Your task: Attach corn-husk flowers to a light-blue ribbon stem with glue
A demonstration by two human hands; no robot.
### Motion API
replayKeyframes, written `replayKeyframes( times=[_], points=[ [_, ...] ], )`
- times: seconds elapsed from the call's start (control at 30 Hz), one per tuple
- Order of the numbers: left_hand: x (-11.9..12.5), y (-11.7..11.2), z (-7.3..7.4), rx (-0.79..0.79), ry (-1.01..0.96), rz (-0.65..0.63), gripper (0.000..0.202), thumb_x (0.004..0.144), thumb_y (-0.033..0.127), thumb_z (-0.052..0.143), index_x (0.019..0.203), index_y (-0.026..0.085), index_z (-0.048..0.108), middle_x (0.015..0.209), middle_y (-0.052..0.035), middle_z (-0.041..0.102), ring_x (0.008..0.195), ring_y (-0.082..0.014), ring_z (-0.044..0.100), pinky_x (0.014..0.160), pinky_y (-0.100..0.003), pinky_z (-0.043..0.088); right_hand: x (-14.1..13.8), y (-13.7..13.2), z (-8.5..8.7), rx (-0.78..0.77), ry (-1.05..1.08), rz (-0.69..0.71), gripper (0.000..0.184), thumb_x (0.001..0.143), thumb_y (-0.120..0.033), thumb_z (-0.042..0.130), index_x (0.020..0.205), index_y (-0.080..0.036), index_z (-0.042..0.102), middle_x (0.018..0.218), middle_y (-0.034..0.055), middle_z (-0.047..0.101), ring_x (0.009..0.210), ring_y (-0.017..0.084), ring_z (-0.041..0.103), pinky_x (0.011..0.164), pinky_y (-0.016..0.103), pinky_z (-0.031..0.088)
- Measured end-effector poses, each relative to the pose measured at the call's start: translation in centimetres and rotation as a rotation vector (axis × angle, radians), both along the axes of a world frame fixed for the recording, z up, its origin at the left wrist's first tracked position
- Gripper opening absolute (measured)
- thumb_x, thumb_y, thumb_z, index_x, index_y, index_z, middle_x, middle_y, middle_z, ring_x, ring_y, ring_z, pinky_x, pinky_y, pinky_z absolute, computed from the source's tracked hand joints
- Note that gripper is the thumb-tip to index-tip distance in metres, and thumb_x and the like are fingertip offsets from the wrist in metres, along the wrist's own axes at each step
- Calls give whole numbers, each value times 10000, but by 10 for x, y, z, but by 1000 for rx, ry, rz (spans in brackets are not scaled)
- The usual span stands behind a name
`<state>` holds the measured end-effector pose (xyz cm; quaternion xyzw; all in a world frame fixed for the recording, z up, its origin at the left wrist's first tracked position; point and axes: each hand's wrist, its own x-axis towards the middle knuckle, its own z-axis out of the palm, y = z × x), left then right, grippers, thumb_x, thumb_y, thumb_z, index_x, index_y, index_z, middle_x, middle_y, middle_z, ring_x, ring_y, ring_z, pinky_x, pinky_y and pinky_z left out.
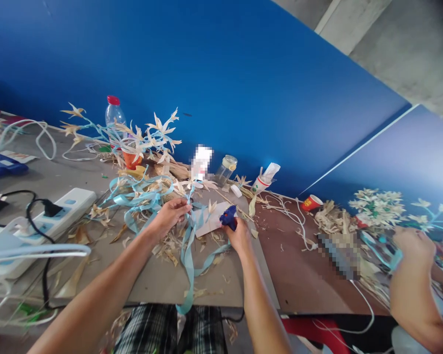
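My left hand [170, 214] is closed in a pinch on a light blue ribbon-wrapped stem [188, 231] whose loose end trails down over the table edge. The stem carries pale straw flowers [197, 185] at its top. My right hand [236, 233] grips a blue glue gun [229, 217], its nozzle pointing toward the stem near my left fingers. A white card [214, 220] lies under the gun. Straw scraps [170, 248] are scattered around both hands.
A white power strip [55, 216] with black cables lies at left. Behind stand a bottle [114, 115], an orange cup [131, 158], a glass jar [226, 169] and a red cup [312, 202]. Another person's hand [413, 246] works at the right with ribbon.
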<state>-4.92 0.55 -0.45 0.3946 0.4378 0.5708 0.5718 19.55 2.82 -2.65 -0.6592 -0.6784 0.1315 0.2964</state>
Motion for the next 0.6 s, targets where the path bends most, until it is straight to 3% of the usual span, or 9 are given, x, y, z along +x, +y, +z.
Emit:
replayKeyframes(
  times=[0.2, 0.3, 0.4, 0.43, 0.5, 0.6],
  points=[
    [-1, 0, -2, 25, -23, -29, 319, 619, 372, 748, 710, 135, 554, 601, 48, 478, 444, -28, 346, 443, -201, 213, 5, -1, -3, -111, -183, -61, 372, 720, -344, 640, 1033, -143, 648, 1018, 163, 578, 943, 294, 584, 808, 399, 426],
    [0, -1, -2, 27, -25, -33, 313, 617, 367, 744, 705, 135, 553, 588, 51, 478, 438, -27, 338, 439, -200, 204, 5, -5, 6, 51, -160, -98, 370, 726, -340, 627, 1042, -150, 665, 1120, 177, 556, 1077, 319, 522, 883, 435, 390],
    [1, -3, 2, 17, -24, -37, 332, 594, 385, 750, 694, 135, 556, 563, 51, 482, 432, -30, 334, 434, -201, 204, -3, -10, 22, 215, 157, 15, 335, 792, -366, 534, 1001, -145, 675, 1127, 165, 575, 978, 256, 555, 843, 398, 431],
    [2, -3, 3, 14, -20, -43, 336, 591, 392, 751, 698, 136, 561, 561, 50, 489, 433, -32, 338, 433, -201, 207, -9, -12, 28, 165, 320, 115, 346, 807, -395, 510, 983, -145, 673, 1089, 152, 600, 848, 211, 581, 780, 367, 460],
    [2, -4, 4, 16, -7, -62, 340, 591, 404, 749, 705, 137, 571, 567, 46, 505, 442, -36, 347, 435, -202, 219, -23, -17, 40, -95, 652, 288, 384, 798, -455, 518, 996, -157, 656, 1011, 112, 646, 596, 128, 549, 629, 312, 472],
    [2, -4, 3, 34, -5, -84, 333, 592, 403, 751, 709, 143, 579, 575, 47, 507, 455, -41, 355, 443, -201, 241, -50, -21, 50, -472, 922, 426, 400, 706, -398, 642, 1044, -184, 637, 1065, 74, 649, 475, 64, 501, 496, 249, 416]
  ],
)
